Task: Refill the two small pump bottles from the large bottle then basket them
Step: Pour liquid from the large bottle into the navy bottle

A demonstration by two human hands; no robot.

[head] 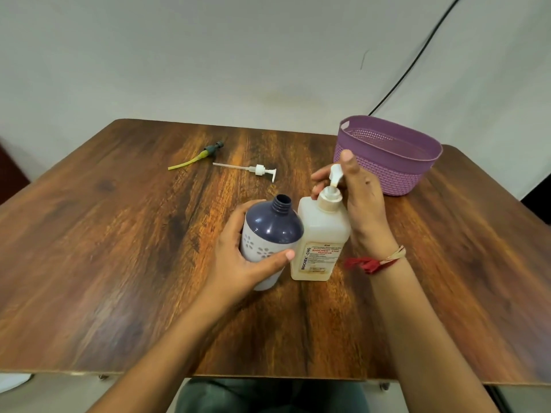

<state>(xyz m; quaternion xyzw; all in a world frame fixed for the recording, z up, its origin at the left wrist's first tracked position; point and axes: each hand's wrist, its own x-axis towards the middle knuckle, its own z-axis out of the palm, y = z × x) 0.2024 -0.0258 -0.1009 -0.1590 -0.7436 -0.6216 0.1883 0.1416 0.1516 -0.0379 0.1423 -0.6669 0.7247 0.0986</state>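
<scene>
Wooden table [119, 248], centre: left hand [238, 263] wrapped round open-necked navy bottle [271, 225], upright, touching clear pump bottle [322, 234] rightward, its pump head [334, 180] pinched by right hand [363, 204]; basket [402, 174] beyond, nearer right hand.

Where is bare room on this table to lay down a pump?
Bare table: near left, from the left hand to the edge; near right, from the right hand to the edge. Crowded: the centre, with the blue bottle and large bottle; behind them, the white pump and green pump; far right, the basket.
</scene>
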